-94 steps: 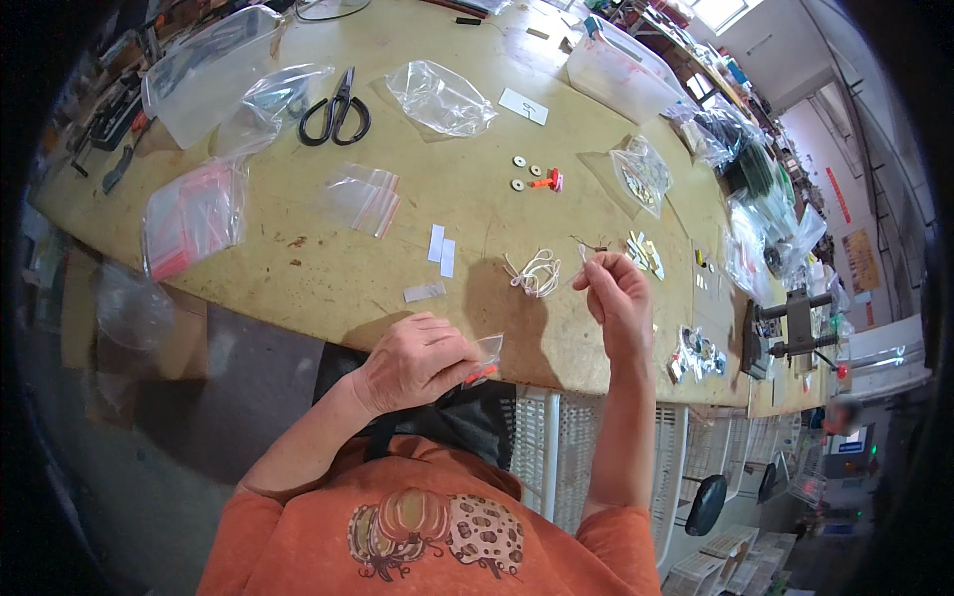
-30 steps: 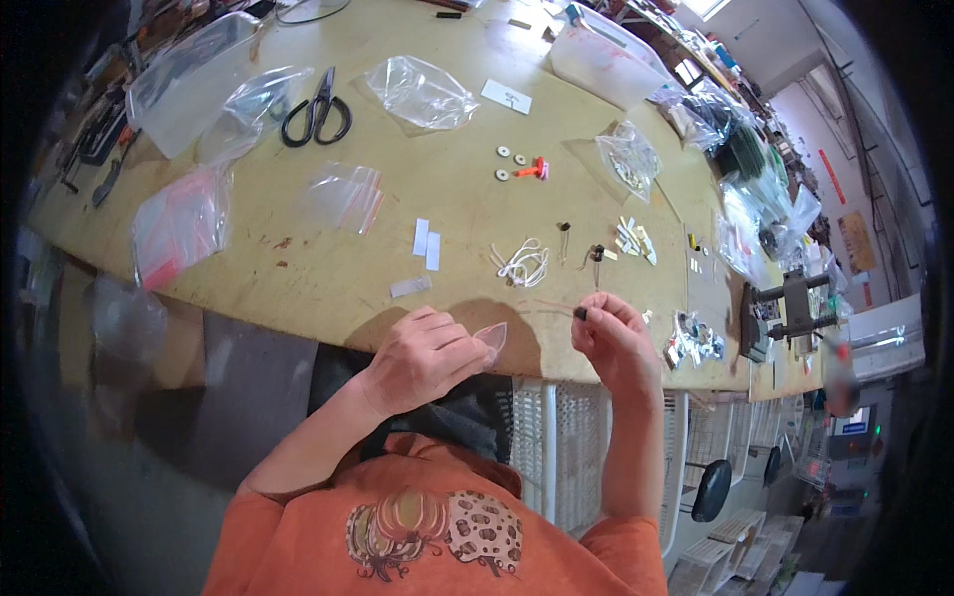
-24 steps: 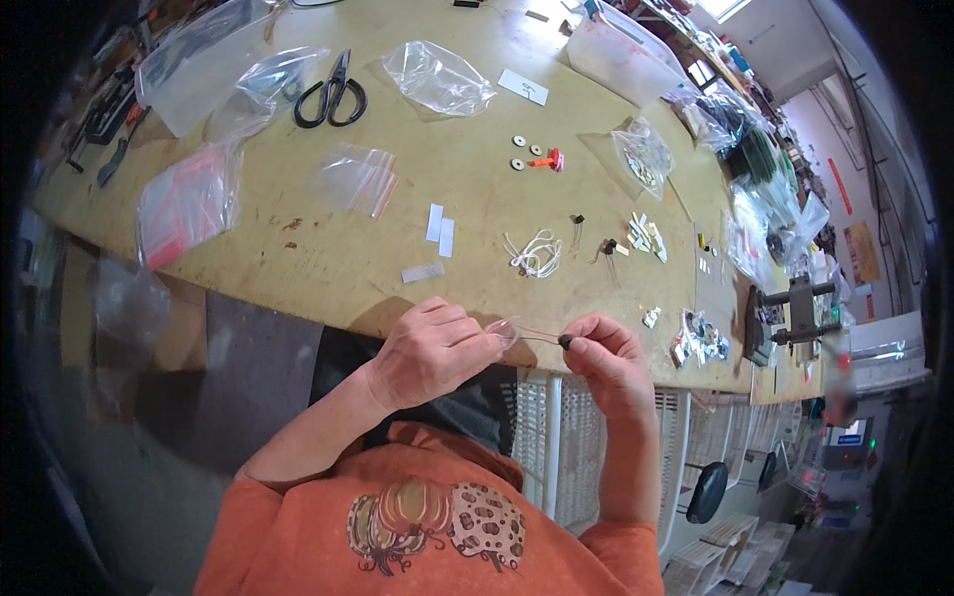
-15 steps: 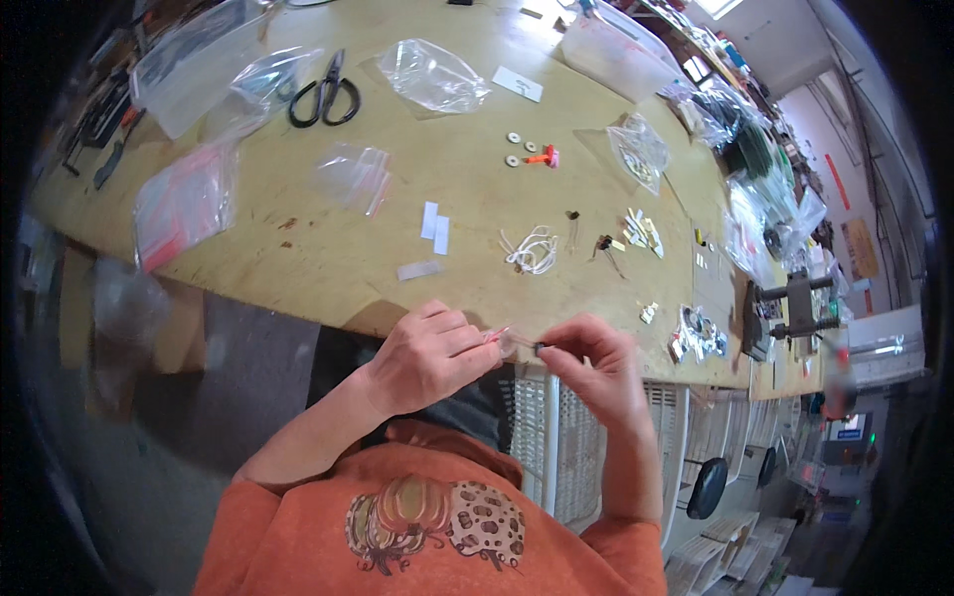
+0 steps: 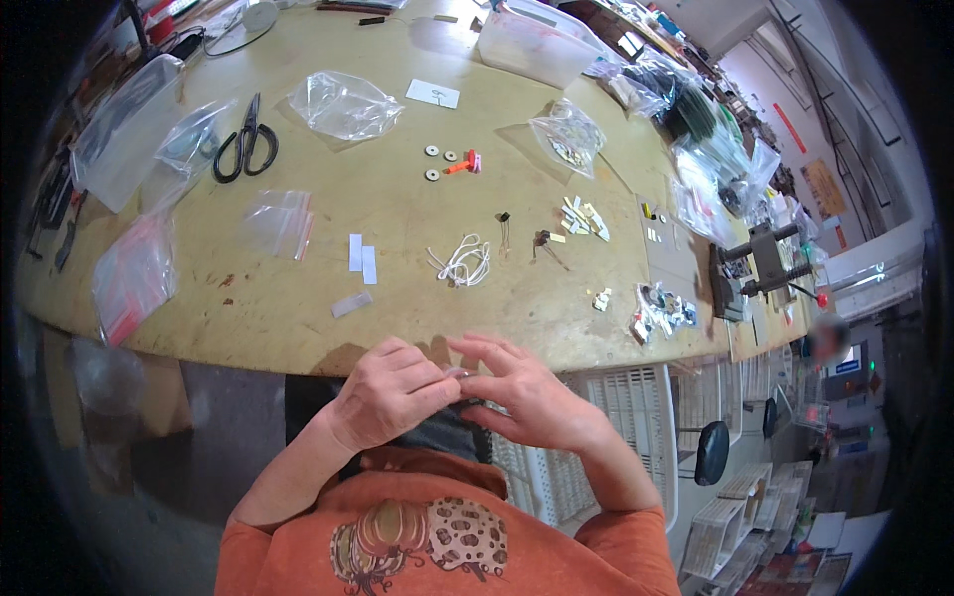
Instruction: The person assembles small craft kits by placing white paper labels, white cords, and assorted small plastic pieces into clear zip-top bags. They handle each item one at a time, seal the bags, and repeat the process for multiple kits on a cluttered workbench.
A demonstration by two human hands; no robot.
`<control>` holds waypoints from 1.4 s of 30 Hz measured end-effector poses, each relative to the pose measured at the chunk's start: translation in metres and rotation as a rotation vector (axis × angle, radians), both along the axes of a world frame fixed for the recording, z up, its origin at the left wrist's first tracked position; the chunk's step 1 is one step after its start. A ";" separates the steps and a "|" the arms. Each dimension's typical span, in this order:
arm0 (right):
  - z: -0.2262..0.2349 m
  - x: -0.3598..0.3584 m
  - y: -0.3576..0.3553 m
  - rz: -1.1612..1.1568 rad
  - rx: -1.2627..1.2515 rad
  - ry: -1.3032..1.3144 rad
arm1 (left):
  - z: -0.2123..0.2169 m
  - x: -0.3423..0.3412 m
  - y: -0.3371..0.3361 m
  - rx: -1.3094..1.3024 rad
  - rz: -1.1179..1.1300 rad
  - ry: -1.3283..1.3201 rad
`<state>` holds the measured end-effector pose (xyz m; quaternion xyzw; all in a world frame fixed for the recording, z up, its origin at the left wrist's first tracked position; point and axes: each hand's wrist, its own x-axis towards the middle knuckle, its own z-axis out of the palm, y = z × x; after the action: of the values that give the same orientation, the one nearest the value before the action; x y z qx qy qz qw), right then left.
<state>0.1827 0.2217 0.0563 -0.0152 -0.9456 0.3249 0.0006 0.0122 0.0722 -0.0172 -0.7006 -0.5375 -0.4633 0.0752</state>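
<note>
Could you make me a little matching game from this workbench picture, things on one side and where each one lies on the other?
Things:
1. black scissors
2. coil of white cord
3. crumpled clear bag
4. the two hands: left hand, right hand

Places:
A. at the middle of the yellow table
B. together below the table's near edge, pinching a small clear item
C. far left part of the table
D. just right of the scissors

Pairs: 1-C, 2-A, 3-D, 4-B
</note>
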 end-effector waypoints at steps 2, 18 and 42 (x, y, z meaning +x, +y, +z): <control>-0.002 0.006 0.024 0.040 -0.252 -0.016 | -0.002 -0.001 0.006 0.003 -0.040 -0.045; -0.084 -0.014 0.240 -0.601 0.683 0.323 | -0.016 -0.006 0.019 -0.074 0.045 -0.041; -0.064 -0.020 0.209 -0.789 0.014 0.077 | -0.019 -0.005 0.016 -0.068 0.049 -0.047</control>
<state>0.1626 0.4304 -0.0079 -0.3655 -0.8685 0.2936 0.1609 0.0069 0.0880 -0.0360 -0.6781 -0.5718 -0.4591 0.0500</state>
